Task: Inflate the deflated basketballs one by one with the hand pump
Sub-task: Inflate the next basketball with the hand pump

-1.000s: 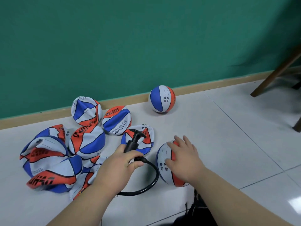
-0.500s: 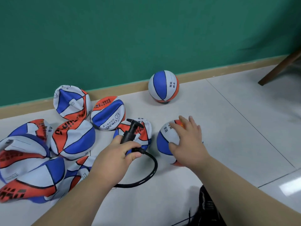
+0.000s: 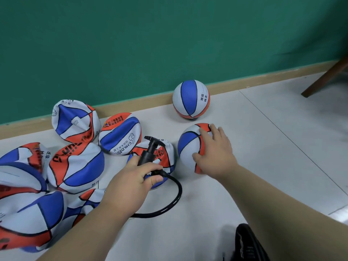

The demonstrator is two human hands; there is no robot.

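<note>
Your left hand (image 3: pixel 131 182) grips the black hand pump (image 3: pixel 148 155) low on its barrel, fingers (image 3: pixel 153 180) curled tight round it and clamped on the body. The pump stands tilted, T-handle up and away from you, pushed down onto the barrel. Its black hose (image 3: pixel 176 194) leaves the base by your thumb and loops right, then back under your left forearm; where the end goes you cannot tell.

Your right hand (image 3: pixel 216 153) lies flat on top of a round inflated ball (image 3: pixel 188 146) on the floor (image 3: pixel 263 147), just right of the pump. The fingers (image 3: pixel 214 129) are spread apart and laid over its far side, thumb on the near side, resting rather than gripping.

A second inflated ball (image 3: pixel 190 99) sits beyond it, against the skirting board (image 3: pixel 150 102) of the green wall (image 3: pixel 169 34), near the first but not touching.

A flat ball (image 3: pixel 165 157) lies right behind the pump. The other deflated balls (image 3: pixel 75 166) are heaped to its left, overlapping, out to the left edge.

A brown chair leg (image 3: pixel 323 80) is at upper right.
</note>
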